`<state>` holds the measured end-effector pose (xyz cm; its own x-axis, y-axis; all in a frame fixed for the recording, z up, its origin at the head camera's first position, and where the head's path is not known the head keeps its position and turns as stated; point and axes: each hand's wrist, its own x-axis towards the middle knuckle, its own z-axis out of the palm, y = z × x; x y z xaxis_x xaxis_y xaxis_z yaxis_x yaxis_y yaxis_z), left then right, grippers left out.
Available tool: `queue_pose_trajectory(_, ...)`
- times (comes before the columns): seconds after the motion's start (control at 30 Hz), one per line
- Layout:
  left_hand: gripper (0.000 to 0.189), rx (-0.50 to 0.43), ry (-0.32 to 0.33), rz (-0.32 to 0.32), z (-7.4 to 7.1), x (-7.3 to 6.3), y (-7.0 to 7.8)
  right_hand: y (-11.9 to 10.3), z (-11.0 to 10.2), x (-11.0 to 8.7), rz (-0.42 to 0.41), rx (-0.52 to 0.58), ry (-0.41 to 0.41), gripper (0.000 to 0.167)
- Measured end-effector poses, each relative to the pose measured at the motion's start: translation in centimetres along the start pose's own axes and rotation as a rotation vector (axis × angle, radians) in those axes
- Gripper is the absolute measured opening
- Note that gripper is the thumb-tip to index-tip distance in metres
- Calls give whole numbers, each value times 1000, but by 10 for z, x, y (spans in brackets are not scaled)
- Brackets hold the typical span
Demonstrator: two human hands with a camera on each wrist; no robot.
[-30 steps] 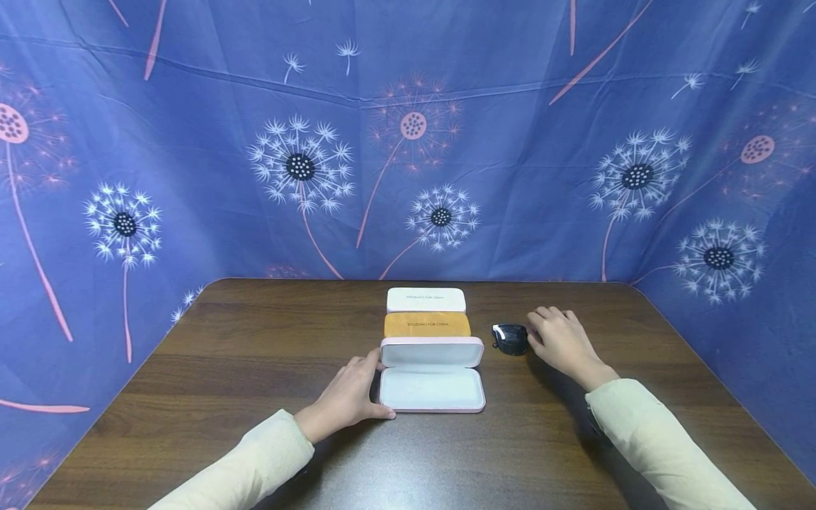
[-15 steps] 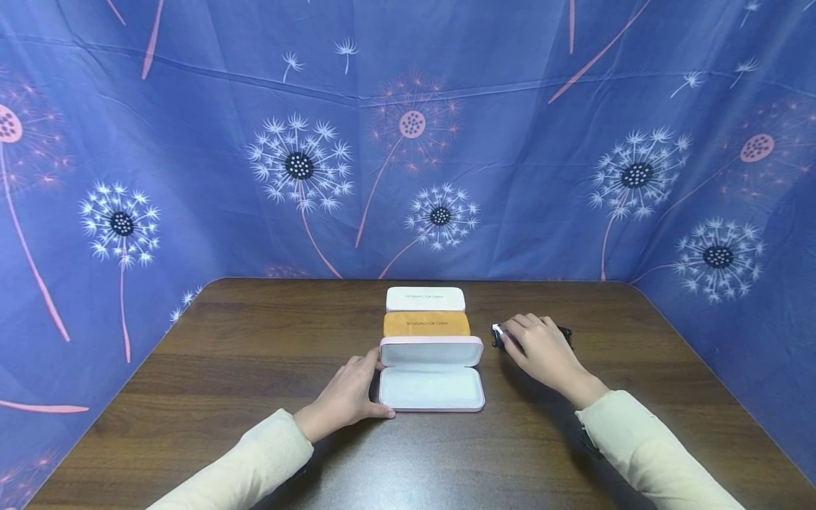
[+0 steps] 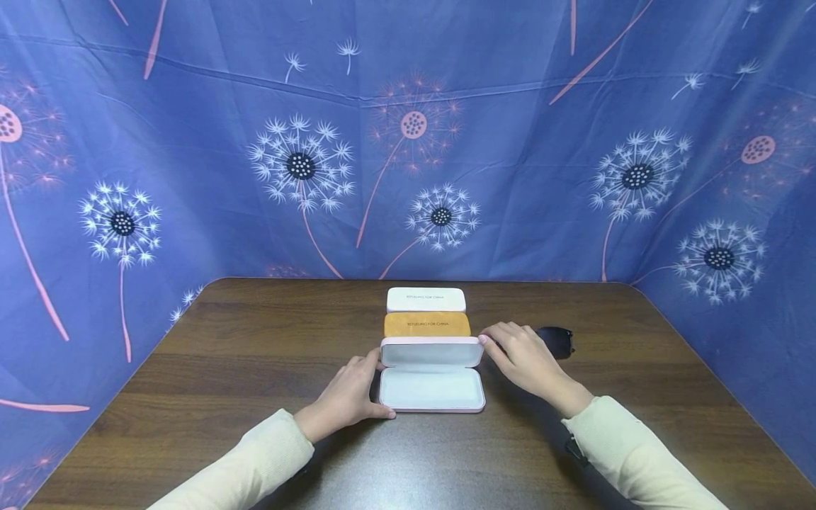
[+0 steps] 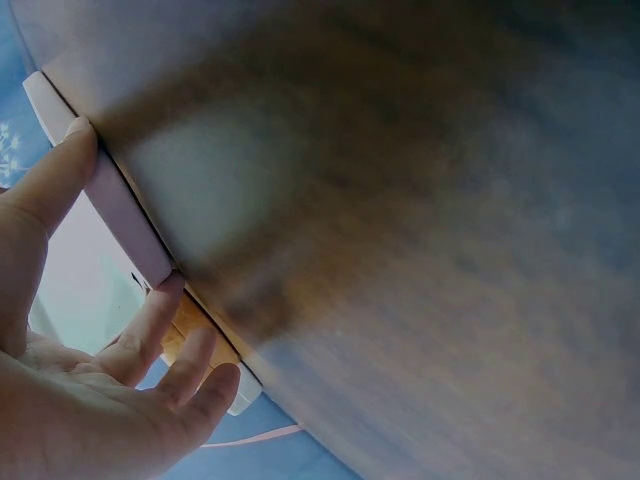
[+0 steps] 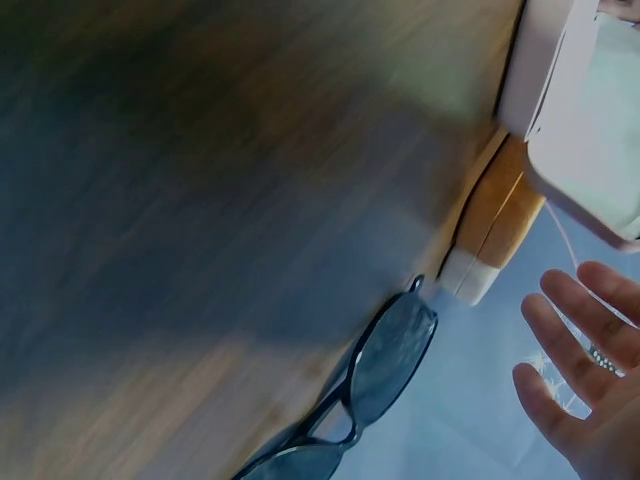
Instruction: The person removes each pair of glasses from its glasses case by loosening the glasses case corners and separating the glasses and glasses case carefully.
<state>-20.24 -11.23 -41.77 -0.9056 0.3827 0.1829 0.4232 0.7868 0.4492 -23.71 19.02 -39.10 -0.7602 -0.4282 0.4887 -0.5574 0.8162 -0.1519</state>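
A pale pink glasses case lies opened on the wooden table, its light lining showing and its lid raised at the back. My left hand grips its left end, with the thumb at the front corner and a finger at the back corner, as the left wrist view shows. At the lid's right corner, my right hand touches or nearly touches it, its fingers loosely extended. Dark sunglasses rest on the table beyond the right hand, partly hidden by it in the head view.
Behind the pink case stand an orange case and a white case with lettering, both closed, in a row. The brown table ends at a blue dandelion-print cloth hanging around its back and sides.
My right hand has moved left from beside the sunglasses, across them, to the raised lid's right corner. The sunglasses stay on the table. My left hand keeps its hold on the pink case.
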Motion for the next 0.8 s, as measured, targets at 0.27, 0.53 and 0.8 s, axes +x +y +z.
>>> queue_pose_trajectory(0.27, 93, 4, 3, 4, 0, 0, 0, -5, 6, 3, 14, 67, -40, 27)
queue_pose_trajectory(0.53, 91, -2, 1, -1, 0, 0, 1, -9, 11, 6, 96, 177, -144, 39)
queue_pose_trajectory(0.8, 91, -10, 9, 8, -1, 0, 2, -9, 12, 10, 147, 251, -223, 43)
